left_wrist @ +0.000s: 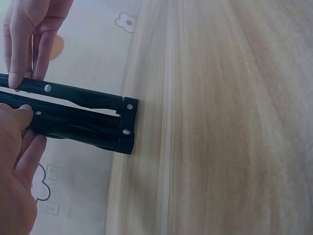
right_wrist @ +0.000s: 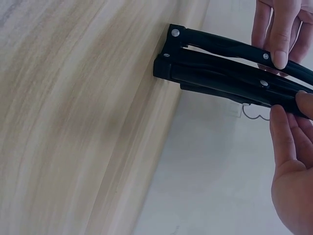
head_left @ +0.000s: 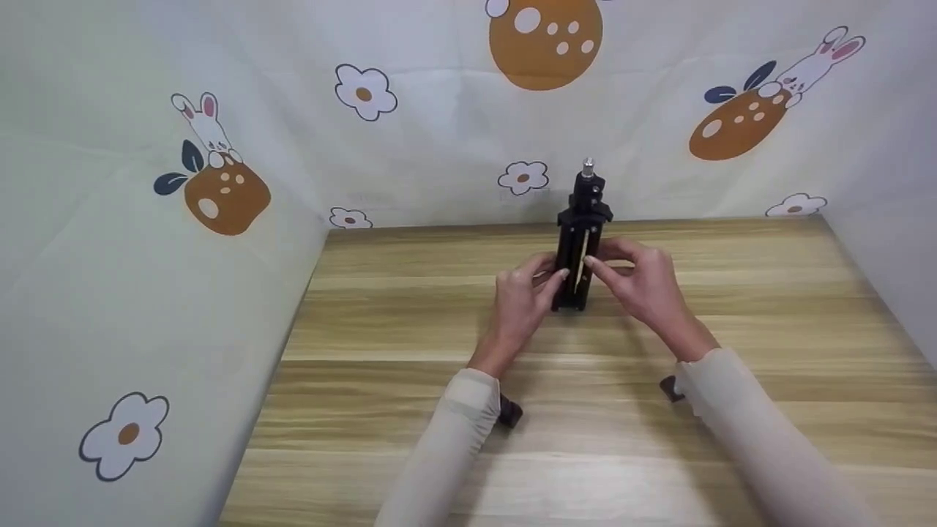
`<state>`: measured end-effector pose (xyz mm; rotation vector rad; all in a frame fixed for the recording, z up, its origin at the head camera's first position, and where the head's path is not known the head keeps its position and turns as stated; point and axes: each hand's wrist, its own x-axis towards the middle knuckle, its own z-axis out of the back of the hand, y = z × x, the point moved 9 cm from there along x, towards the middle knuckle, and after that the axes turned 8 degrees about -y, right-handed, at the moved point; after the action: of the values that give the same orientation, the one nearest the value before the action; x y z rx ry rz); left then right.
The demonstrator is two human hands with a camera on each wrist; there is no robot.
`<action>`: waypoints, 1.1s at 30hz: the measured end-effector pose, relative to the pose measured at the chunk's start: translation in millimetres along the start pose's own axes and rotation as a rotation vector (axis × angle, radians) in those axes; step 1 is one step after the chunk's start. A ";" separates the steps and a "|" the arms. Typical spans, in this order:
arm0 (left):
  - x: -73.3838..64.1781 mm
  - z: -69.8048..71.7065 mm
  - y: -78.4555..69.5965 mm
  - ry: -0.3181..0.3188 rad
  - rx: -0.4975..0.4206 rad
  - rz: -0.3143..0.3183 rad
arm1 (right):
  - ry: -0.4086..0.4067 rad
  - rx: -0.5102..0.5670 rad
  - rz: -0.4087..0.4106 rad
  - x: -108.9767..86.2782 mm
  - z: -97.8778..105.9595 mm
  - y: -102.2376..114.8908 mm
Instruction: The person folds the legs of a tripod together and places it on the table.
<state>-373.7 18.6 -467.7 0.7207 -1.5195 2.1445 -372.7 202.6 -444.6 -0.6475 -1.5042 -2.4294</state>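
A black folded tripod with a silver screw stud on top stands upright towards the back of the wooden table. My left hand pinches its left side between thumb and fingers. On the other side my right hand holds a leg the same way, thumb in front. Both wrist views show the tripod's lower end, with the black legs close together and narrow gaps between them. Rivets dot the legs, and their feet meet the tabletop. Some fingers are hidden behind the tripod.
Pale cloth walls printed with rabbits, oranges and flowers enclose the wooden tabletop at the back and sides. A small black piece shows beside the left sleeve, and another black piece beside the right cuff.
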 end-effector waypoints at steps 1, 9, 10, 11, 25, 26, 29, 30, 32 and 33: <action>-0.1 -0.2 -0.1 0.001 0.000 -0.001 | -0.001 -0.001 0.000 0.0 0.2 -0.1; -0.3 0.3 -1.4 0.000 0.018 -0.020 | -0.006 -0.003 0.011 -0.2 0.5 -0.1; -0.3 0.2 -1.3 0.003 0.013 -0.020 | -0.006 -0.004 0.013 -0.4 0.5 0.2; -0.2 0.0 -1.1 0.005 0.009 -0.019 | -0.006 -0.007 0.015 -0.7 0.6 0.5; 2.1 -1.2 1.9 0.006 -0.016 -0.045 | -0.008 0.023 0.018 -10.7 -1.7 5.0; 2.3 -1.5 2.2 0.008 -0.014 -0.044 | -0.003 0.031 0.019 -11.8 -2.6 5.8; 2.7 -3.4 4.2 0.014 0.000 -0.034 | 0.004 0.054 0.018 -14.9 -4.8 6.7; 2.9 -4.2 4.8 0.017 0.001 -0.030 | 0.004 0.061 0.018 -16.0 -5.2 7.1; 3.3 -5.9 6.2 0.023 -0.001 -0.021 | 0.006 0.077 0.018 -17.8 -6.3 7.6; 3.5 -6.6 7.0 0.026 -0.001 -0.017 | 0.006 0.082 0.020 -18.7 -6.9 7.7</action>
<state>-381.8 22.8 -472.4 0.7006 -1.4962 2.1318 -354.8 192.0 -449.9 -0.6351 -1.5773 -2.3395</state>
